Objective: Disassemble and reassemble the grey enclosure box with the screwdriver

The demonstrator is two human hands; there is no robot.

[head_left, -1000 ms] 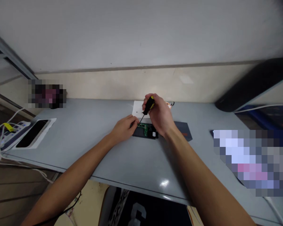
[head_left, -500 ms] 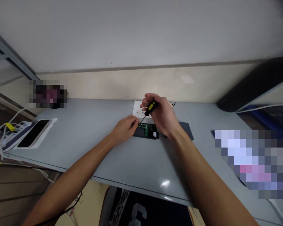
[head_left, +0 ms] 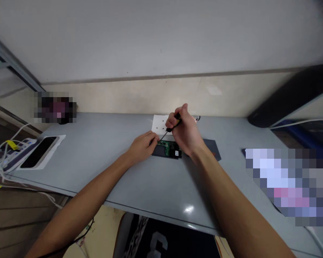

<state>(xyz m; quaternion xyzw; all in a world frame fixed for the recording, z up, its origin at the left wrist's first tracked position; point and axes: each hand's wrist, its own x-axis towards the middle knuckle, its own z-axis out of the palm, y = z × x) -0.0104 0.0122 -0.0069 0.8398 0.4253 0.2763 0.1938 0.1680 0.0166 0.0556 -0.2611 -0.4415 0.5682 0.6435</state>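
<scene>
My right hand (head_left: 187, 130) is wrapped round the black and yellow handle of a screwdriver (head_left: 176, 124). The screwdriver slants down to the left, and its tip meets the upper left part of a green circuit board (head_left: 167, 144). This board sits in a dark, flat electronic device (head_left: 159, 151) lying on the table. At the device's left end, the fingers of my left hand (head_left: 142, 147) are closed on its edge near the screwdriver tip. Partly behind my right wrist lies a dark flat panel (head_left: 212, 147).
Behind the device lies a white sheet (head_left: 158, 121) with several small dark dots, perhaps screws. A phone (head_left: 39, 152) rests on white paper at the left, beside white cables (head_left: 1, 161). A black cylinder (head_left: 274, 104) leans at the right. Blurred-out items sit at both sides.
My right hand has turned and its fingers have closed further round the screwdriver handle, which covers more of it. My left hand and the device have stayed in place.
</scene>
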